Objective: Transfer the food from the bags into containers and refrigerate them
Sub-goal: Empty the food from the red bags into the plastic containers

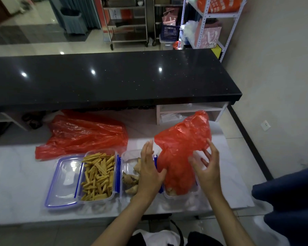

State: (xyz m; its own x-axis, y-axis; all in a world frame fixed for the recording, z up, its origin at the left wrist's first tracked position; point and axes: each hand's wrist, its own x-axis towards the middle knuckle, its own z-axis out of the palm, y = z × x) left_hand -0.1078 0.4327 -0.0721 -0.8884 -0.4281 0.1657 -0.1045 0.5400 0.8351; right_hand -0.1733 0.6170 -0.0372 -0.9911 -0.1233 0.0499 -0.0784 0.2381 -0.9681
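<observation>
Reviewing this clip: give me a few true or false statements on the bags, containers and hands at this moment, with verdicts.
1. The container of yellow food sticks has its lid on. False: it is uncovered, and a lid lies beside it.
2. A red bag stands in the rightmost container. True.
3. The left hand grips a knife. False: its fingers are straight and hold nothing.
4. A second red bag lies flat behind the containers. True.
5. The right hand is open beside the upright bag. True.
</observation>
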